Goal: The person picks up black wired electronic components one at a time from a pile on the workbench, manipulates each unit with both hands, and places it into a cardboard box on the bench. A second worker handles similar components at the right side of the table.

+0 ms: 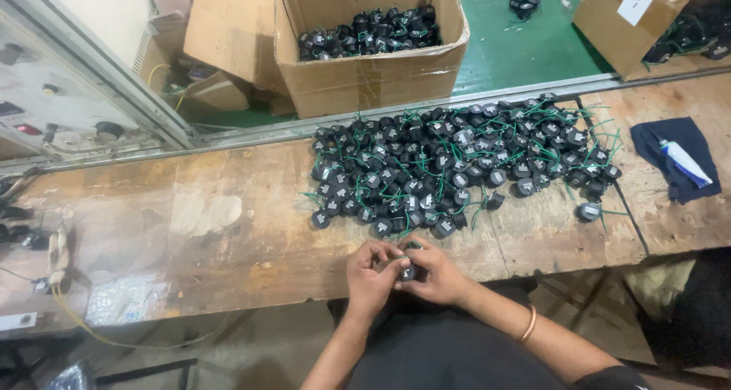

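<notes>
We hold 1 small black coil part (409, 271) at the near edge of the wooden table (228, 230), over our lap. Our left hand (371, 277) and right hand (434, 274) meet around it, the fingers (388, 254) of both closed on the part and touching each other; a thin green wire (399, 258) shows between them. A copper-coloured bangle (528, 324) sits on our right wrist.

Just beyond our hands, toward the far edge of the table, lies a wide heap of black coil parts with green wires (457, 165), spreading toward the right end. 1 part (587, 212) lies apart at the heap's right near side. Near the right end of the table a dark blue cloth (661, 145) carries a white tube (684, 162).

Past the far edge, an open cardboard box (365, 78) on the green floor (533, 47) holds more of the same black parts. A second cardboard box (620, 32) stands toward the far right corner. At the left end we see a grey control panel (46, 93) and a yellow cable (114, 337).
</notes>
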`<state>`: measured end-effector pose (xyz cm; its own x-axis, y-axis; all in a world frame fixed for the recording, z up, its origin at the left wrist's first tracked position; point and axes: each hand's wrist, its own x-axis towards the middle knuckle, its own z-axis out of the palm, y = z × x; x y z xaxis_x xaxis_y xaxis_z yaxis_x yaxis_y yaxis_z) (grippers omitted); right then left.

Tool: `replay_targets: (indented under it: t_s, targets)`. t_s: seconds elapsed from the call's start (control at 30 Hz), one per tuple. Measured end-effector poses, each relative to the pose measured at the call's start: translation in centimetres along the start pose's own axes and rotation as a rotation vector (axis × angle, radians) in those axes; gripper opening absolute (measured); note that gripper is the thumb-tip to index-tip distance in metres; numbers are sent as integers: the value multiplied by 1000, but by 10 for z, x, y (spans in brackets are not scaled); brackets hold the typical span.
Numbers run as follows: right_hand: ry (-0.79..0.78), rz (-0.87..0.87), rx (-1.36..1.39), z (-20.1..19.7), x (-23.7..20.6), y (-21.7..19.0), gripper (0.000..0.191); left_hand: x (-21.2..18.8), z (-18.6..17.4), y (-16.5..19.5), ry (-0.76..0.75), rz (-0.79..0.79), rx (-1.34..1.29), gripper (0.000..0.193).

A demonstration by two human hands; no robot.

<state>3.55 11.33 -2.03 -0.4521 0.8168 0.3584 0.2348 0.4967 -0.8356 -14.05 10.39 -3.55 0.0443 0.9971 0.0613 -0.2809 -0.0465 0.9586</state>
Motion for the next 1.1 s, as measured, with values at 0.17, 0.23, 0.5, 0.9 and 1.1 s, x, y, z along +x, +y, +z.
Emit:
replay_targets:
  t_s: [0.17,0.23,0.5,0.9,1.1]
  targets:
    - [22,-92,87,-4,3,2,36,13,-16,12,93,479,452,22]
    - [64,-97,142,-6,4,4,34,27,-23,24,234,388,414,15]
    - [-20,-109,124,-4,0,5,33,44,-4,35,225,587,1126,34]
    - [159,155,539,-5,-2,13,33,48,-26,10,392,325,353,32]
    - [131,48,301,-6,-2,13,39,41,-25,6,277,390,838,19]
